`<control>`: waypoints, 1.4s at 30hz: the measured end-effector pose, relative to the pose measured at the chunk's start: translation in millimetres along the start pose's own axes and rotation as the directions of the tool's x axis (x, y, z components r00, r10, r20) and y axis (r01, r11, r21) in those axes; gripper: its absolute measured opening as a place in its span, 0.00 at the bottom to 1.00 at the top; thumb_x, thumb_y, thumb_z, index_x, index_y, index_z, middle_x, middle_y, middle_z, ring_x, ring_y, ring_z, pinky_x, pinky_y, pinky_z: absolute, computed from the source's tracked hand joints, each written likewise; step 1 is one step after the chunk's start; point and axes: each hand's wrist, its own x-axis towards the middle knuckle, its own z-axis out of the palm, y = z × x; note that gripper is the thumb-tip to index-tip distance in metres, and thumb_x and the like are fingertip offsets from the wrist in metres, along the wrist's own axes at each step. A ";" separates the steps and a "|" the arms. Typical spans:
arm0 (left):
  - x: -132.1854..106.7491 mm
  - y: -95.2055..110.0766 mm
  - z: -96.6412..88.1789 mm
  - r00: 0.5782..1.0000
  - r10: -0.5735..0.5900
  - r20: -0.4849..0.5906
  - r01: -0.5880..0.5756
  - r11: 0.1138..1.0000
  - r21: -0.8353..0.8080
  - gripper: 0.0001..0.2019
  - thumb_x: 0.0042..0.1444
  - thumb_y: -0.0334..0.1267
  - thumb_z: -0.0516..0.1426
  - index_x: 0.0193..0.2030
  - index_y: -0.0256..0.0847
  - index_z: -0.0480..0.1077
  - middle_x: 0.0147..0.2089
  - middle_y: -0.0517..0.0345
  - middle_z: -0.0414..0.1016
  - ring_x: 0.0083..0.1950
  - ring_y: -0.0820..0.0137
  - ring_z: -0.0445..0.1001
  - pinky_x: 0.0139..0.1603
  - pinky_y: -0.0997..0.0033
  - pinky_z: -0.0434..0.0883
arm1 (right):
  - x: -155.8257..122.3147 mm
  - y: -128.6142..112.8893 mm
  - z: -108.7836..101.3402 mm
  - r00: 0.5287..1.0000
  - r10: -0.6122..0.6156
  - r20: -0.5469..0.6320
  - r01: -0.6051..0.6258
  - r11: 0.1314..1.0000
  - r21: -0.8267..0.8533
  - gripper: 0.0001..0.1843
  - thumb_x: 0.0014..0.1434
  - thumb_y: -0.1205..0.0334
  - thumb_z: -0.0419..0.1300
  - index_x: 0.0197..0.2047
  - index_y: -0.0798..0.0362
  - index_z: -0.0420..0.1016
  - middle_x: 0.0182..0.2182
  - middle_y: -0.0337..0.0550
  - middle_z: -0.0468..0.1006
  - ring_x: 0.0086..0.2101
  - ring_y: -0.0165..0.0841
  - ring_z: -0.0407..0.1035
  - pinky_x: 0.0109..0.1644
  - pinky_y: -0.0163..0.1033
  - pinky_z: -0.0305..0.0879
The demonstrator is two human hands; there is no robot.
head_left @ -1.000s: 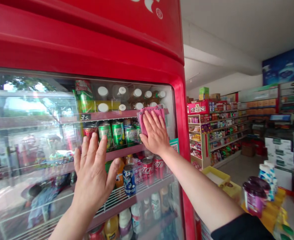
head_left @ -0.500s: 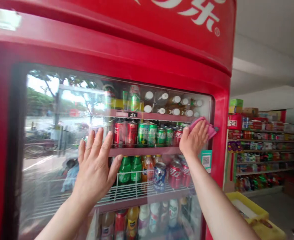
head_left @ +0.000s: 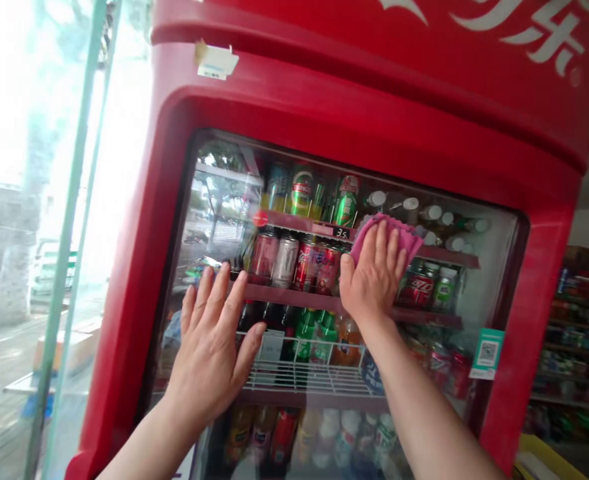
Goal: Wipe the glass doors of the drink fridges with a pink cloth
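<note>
A pink cloth [head_left: 408, 244] lies against the glass door [head_left: 479, 287] of a red drinks fridge [head_left: 334, 113]. My right hand [head_left: 373, 273] presses it there, palm down, fingers stretched upward over it. To the left, my left hand [head_left: 214, 340] is open, fingers spread, at the left part of the glass. It holds nothing; whether its palm touches the pane I cannot tell. Behind the glass stand drink cans [head_left: 307, 265] and several green bottles [head_left: 314, 333] on wire shelves. My forearms hide part of the lower shelves.
A green QR code sticker [head_left: 486, 353] is on the door's right side. A white tag [head_left: 217, 63] is stuck on the upper left frame. Left of the fridge is a glass panel edge [head_left: 69, 240]; stocked store shelves [head_left: 574, 333] and a yellow crate [head_left: 539, 457] are at right.
My right hand has slid the pink cloth leftward across the glass, from the right edge toward the middle. The view has turned left, and my left hand remains open and spread.
</note>
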 end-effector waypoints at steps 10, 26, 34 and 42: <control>-27.7 -28.2 -23.2 0.999 0.001 0.051 0.001 0.999 -0.046 0.41 0.76 0.46 0.55 0.89 0.49 0.41 0.90 0.47 0.44 0.91 0.49 0.41 0.87 0.36 0.50 | -13.6 -110.5 5.0 0.994 -0.113 0.014 0.110 0.985 0.135 0.44 0.78 0.49 0.51 0.88 0.57 0.42 0.84 0.57 0.51 0.82 0.59 0.43 0.83 0.74 0.43; -79.8 -54.9 -57.2 0.982 -0.173 0.080 0.182 0.976 -0.118 0.42 0.75 0.42 0.56 0.88 0.52 0.41 0.90 0.45 0.45 0.90 0.48 0.43 0.86 0.30 0.53 | -75.5 -247.2 14.7 0.910 -0.378 0.168 0.285 0.868 0.407 0.39 0.77 0.55 0.56 0.86 0.54 0.53 0.85 0.47 0.49 0.83 0.51 0.40 0.87 0.69 0.38; -102.7 -43.8 -51.2 0.967 -0.238 0.094 0.252 0.953 -0.171 0.42 0.75 0.43 0.57 0.88 0.54 0.41 0.89 0.44 0.47 0.90 0.48 0.46 0.85 0.30 0.55 | -123.2 -202.9 12.4 0.729 -0.659 0.184 0.529 0.714 0.458 0.37 0.80 0.52 0.53 0.86 0.49 0.51 0.84 0.41 0.52 0.83 0.41 0.44 0.88 0.58 0.42; -92.9 -28.4 -42.5 0.964 -0.243 0.110 0.262 0.938 -0.228 0.40 0.76 0.47 0.56 0.88 0.52 0.41 0.89 0.45 0.47 0.90 0.51 0.46 0.87 0.36 0.52 | -133.9 -56.4 -2.6 0.869 -0.398 0.294 0.362 0.916 0.173 0.38 0.76 0.46 0.57 0.83 0.47 0.60 0.81 0.49 0.62 0.82 0.49 0.48 0.86 0.65 0.38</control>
